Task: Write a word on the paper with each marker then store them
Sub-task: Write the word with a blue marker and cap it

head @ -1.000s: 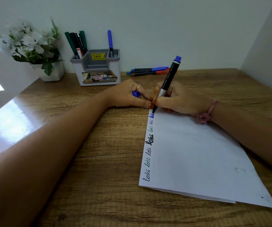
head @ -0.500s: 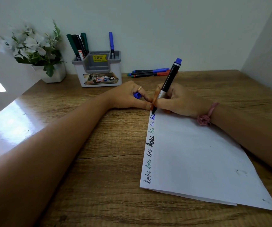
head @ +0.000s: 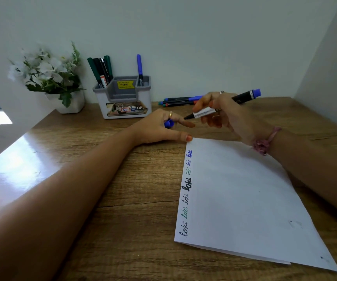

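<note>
A white paper lies on the wooden desk, with the word "loki" written several times along its left edge in different colours. My right hand holds an uncapped black marker with a blue end above the desk, nearly level, its tip pointing left toward my left hand. My left hand grips the blue cap in its curled fingers, and its thumb touches the paper's top left corner. A grey and white organiser at the back holds several markers.
Three more markers lie on the desk by the back wall, right of the organiser. A white pot of flowers stands at the back left. White walls close the desk at the back and right.
My right hand has lifted the marker off the paper's top left corner and tilted it from upright to nearly level, tip toward the cap. My left hand stays in place.
</note>
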Demonstrator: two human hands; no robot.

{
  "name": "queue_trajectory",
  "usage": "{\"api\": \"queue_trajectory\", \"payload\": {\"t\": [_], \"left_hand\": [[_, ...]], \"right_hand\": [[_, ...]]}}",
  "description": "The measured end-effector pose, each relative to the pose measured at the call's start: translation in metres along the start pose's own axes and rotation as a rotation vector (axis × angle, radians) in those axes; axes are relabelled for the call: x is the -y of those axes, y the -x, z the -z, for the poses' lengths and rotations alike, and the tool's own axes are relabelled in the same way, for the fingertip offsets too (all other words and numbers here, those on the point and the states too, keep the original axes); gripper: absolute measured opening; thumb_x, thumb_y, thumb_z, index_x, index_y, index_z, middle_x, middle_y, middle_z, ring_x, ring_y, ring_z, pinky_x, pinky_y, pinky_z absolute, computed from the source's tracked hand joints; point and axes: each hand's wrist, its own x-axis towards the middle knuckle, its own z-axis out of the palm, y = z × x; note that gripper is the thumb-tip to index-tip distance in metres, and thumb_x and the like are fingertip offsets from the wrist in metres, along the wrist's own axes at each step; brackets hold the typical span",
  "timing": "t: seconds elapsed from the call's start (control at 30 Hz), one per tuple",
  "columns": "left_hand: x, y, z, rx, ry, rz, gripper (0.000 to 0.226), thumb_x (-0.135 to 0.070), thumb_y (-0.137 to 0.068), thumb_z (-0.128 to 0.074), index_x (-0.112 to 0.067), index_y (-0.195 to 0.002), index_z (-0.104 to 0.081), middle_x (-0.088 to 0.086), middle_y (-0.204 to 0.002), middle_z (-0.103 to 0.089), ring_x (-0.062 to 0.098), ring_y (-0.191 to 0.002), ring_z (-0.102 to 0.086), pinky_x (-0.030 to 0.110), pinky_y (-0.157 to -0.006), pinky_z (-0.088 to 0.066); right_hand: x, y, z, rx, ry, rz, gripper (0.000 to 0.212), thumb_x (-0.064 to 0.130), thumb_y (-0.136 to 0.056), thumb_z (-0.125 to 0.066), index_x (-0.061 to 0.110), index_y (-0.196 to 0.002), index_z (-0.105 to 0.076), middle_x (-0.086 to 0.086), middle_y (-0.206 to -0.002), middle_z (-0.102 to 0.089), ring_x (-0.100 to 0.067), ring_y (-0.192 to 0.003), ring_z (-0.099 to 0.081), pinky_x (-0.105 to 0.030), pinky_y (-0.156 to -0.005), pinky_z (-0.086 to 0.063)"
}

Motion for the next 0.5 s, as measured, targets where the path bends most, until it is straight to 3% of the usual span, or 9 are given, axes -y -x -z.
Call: {"api": "queue_trajectory", "payload": {"t": [0.1, 0.17, 0.23, 0.33, 0.4, 0.5], "left_hand": [[0.000, 0.000, 0.000, -0.035, 0.045, 0.009, 0.022, -0.035, -0.075, -0.073, -0.038, -0.094, -0.063, -0.015, -0.061, -0.061, -0.002, -0.061, -0.054, 0.028, -0.070, -0.044], [0.000, 0.001, 0.000, -0.049, 0.060, 0.016, 0.025, -0.036, -0.075, -0.072, -0.040, -0.097, -0.061, -0.017, -0.072, -0.063, -0.003, -0.068, -0.054, 0.026, -0.071, -0.044], [-0.002, 0.001, 0.001, -0.048, 0.081, 0.016, 0.022, -0.032, -0.076, -0.072, -0.040, -0.093, -0.061, -0.019, -0.083, -0.062, -0.006, -0.079, -0.054, 0.023, -0.077, -0.042], [-0.005, 0.000, -0.002, -0.044, 0.095, 0.008, 0.021, -0.029, -0.076, -0.073, -0.038, -0.092, -0.063, -0.012, -0.097, -0.066, 0.009, -0.097, -0.057, 0.031, -0.091, -0.043], [-0.008, 0.000, -0.003, -0.041, 0.118, 0.002, 0.018, -0.027, -0.076, -0.074, -0.037, -0.088, -0.065, -0.008, -0.094, -0.068, 0.013, -0.094, -0.059, 0.031, -0.090, -0.044], [-0.010, 0.000, -0.004, -0.031, 0.136, -0.009, 0.017, -0.023, -0.076, -0.074, -0.028, -0.091, -0.067, 0.001, -0.094, -0.070, 0.013, -0.089, -0.061, 0.022, -0.083, -0.048]], "right_hand": [[0.000, 0.007, 0.001, 0.031, 0.096, 0.043, 0.024, 0.007, -0.088, -0.041, 0.015, -0.076, -0.061, -0.001, -0.061, -0.063, -0.014, -0.054, -0.047, -0.019, -0.048, -0.034], [-0.004, 0.012, 0.002, 0.042, 0.087, 0.106, 0.009, 0.010, -0.087, -0.051, 0.016, -0.082, -0.056, 0.007, -0.057, -0.063, -0.007, -0.052, -0.049, -0.016, -0.050, -0.038], [-0.010, 0.012, 0.003, 0.007, 0.094, 0.111, 0.013, 0.005, -0.089, -0.055, 0.016, -0.082, -0.052, 0.008, -0.058, -0.062, -0.005, -0.051, -0.050, -0.015, -0.053, -0.041], [-0.010, 0.011, -0.001, -0.034, 0.095, 0.120, 0.016, 0.003, -0.087, -0.059, 0.016, -0.080, -0.051, -0.007, -0.070, -0.062, -0.003, -0.052, -0.054, -0.016, -0.056, -0.044], [-0.012, 0.011, -0.003, -0.035, 0.108, 0.129, 0.017, 0.004, -0.086, -0.062, 0.016, -0.079, -0.052, -0.008, -0.072, -0.064, -0.006, -0.058, -0.061, -0.019, -0.059, -0.045], [-0.018, 0.010, -0.003, -0.039, 0.135, 0.165, 0.017, 0.015, -0.080, -0.071, 0.025, -0.076, -0.058, -0.007, -0.071, -0.067, -0.021, -0.064, -0.062, -0.037, -0.063, -0.048]]}}
